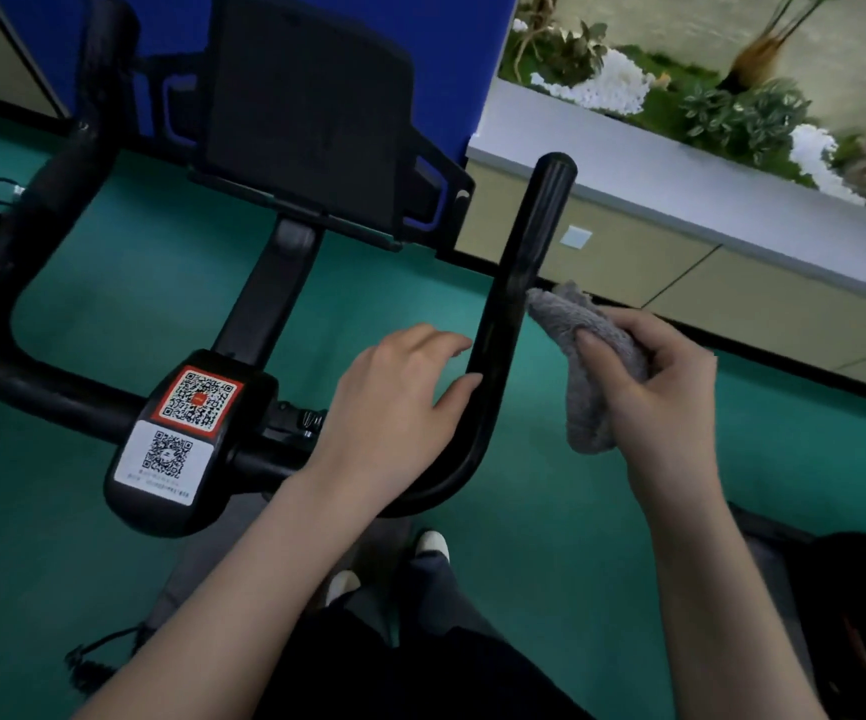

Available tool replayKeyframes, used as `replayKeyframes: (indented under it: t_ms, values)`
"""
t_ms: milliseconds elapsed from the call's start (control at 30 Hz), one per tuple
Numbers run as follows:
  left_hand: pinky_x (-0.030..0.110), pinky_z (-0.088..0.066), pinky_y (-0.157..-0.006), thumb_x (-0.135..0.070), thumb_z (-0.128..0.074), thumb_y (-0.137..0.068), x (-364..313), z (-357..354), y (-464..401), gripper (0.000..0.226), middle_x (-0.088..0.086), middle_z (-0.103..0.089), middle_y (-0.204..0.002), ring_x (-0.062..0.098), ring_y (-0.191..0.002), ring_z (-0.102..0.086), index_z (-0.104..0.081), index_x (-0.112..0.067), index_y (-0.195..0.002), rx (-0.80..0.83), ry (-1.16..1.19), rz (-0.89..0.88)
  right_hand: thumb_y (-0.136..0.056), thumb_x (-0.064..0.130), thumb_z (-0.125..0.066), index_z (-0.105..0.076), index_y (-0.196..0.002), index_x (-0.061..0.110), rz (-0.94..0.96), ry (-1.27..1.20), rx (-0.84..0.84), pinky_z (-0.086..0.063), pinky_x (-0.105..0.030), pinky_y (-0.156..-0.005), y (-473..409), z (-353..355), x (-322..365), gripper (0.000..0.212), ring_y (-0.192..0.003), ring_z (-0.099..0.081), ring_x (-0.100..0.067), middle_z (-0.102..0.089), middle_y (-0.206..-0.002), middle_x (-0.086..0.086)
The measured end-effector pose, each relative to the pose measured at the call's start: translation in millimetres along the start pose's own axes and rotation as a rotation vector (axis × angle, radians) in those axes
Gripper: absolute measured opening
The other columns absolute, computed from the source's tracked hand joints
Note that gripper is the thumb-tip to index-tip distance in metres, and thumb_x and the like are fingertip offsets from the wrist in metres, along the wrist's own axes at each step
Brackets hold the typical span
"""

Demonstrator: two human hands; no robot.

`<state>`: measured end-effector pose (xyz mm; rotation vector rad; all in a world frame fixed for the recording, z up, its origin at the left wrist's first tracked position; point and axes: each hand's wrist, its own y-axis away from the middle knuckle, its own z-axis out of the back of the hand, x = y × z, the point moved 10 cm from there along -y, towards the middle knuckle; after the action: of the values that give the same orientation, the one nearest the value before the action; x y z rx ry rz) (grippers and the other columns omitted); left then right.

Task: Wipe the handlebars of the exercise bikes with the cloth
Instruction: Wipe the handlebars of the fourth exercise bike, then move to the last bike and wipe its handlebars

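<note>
Handlebars (503,356) on this exercise bike are black, smooth and bent like a big U, and the right-side bar sticks up in front of the person. The right hand (649,387) grips a gray cloth (576,324), with the fingers curled round it. The cloth is bunched up, and its top corner is just at the right side of the bar; I cannot tell if it really touches. The left hand (400,402) rests on the bar near the bend, its fingers loose and mostly straight, its fingertips against the upright part.

I think the cloth is soft, fluffy and very light. It will squash and fold round the bar easily. Holding it in a bunch in the palm, like now, looks like a good way to rub with it. The bar looks hard and stiff, maybe a bit slippery, so it should not bend when pushed.

A long planter (680,163) runs along the wall on the right. Inside it are green plants (748,111) and white pebbles (618,80). In the middle of the bike is a black box with two square code stickers (184,423).
</note>
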<state>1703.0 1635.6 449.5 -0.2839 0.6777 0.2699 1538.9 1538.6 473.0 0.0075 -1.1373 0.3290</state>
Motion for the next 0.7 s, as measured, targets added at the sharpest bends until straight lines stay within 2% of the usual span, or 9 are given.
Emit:
replayKeyframes:
  t_ms: [100,233,400,533,700]
  values:
    - [0.035,-0.050,-0.080,-0.031,-0.060,-0.089,-9.0,3.5,-2.4,0.029,-0.005,-0.064,-0.105,0.016,-0.095,-0.061,-0.063,-0.016,-0.114,-0.028,-0.034,-0.042,-0.085,0.003,-0.065,-0.070,-0.087,0.021,-0.050,-0.060,-0.026,-0.046,-0.019,-0.070,12.4,11.8,-16.5,0.019,-0.073,-0.059,-0.002,-0.068,-0.079,0.009]
    - [0.039,-0.049,-0.084,-0.026,-0.063,-0.088,-29.9,1.6,-10.0,0.029,-0.001,-0.064,-0.105,0.021,-0.097,-0.059,-0.065,-0.013,-0.113,-0.061,-0.044,-0.090,-0.085,0.003,-0.065,-0.068,-0.081,0.029,-0.071,-0.101,-0.026,-0.045,-0.015,-0.066,18.5,23.2,-33.5,0.026,-0.070,-0.058,0.000,-0.067,-0.073,0.015]
    - [0.045,-0.049,-0.084,-0.022,-0.063,-0.087,-72.2,-17.6,-25.0,0.029,0.006,-0.064,-0.105,0.027,-0.098,-0.058,-0.065,-0.007,-0.112,-0.065,-0.088,-0.191,-0.085,0.003,-0.065,-0.068,-0.082,0.028,-0.058,-0.132,-0.014,-0.044,-0.012,-0.065,3.7,38.6,-49.5,0.026,-0.067,-0.057,0.003,-0.066,-0.072,0.016]
    - [0.045,-0.047,-0.086,-0.024,-0.062,-0.088,-108.6,-56.1,-36.5,0.031,0.005,-0.064,-0.104,0.027,-0.098,-0.057,-0.064,-0.008,-0.115,-0.007,-0.151,-0.242,-0.085,0.003,-0.065,-0.068,-0.083,0.029,-0.052,-0.139,-0.005,-0.045,-0.015,-0.069,-15.3,66.6,-70.8,0.026,-0.069,-0.059,0.002,-0.068,-0.076,0.015]
    - [0.039,-0.041,-0.089,-0.033,-0.058,-0.090,-146.5,-130.6,-58.5,0.036,0.002,-0.062,-0.113,0.024,-0.106,-0.054,-0.060,-0.013,-0.120,0.100,-0.266,-0.217,-0.085,0.005,-0.065,-0.068,-0.086,0.028,-0.066,-0.122,-0.022,-0.046,-0.018,-0.072,-43.7,132.6,-114.1,0.023,-0.072,-0.060,0.000,-0.068,-0.079,0.014]
